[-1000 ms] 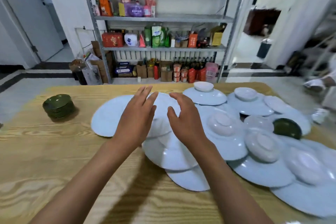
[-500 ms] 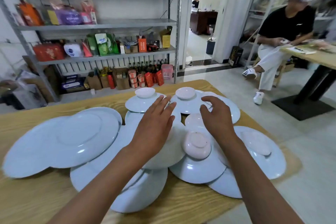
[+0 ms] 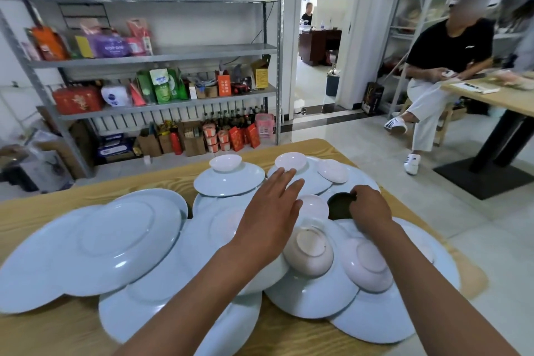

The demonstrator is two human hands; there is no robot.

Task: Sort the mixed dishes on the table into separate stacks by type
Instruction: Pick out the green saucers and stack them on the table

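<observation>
The wooden table (image 3: pixel 332 147) carries many dishes that overlap one another. The right hand (image 3: pixel 371 206) is curled over the rim of a small dark green dish (image 3: pixel 339 205), and its grip closes on that dish at the dish's right edge. The green dish lies between the white plates near the far right part of the table, just beside a small white bowl (image 3: pixel 315 205). The left hand (image 3: pixel 268 220) is above the plates in the middle with straight, spread fingers; its grip is open and holds nothing, and I cannot tell if it touches the plate under it.

Large white plates (image 3: pixel 115 240) cover the left and near side of the table. Two bowls lie upside down on plates in front of the right arm: one (image 3: pixel 309 251) near the left wrist, another (image 3: pixel 370 266) to its right. Two bowls stand upright on plates at the far side (image 3: pixel 225 162) (image 3: pixel 290 160).

Behind the table there is a metal shelf (image 3: pixel 156 52) with packages and boxes. At the right a person (image 3: pixel 445 66) sits beside another table (image 3: pixel 502 98).
</observation>
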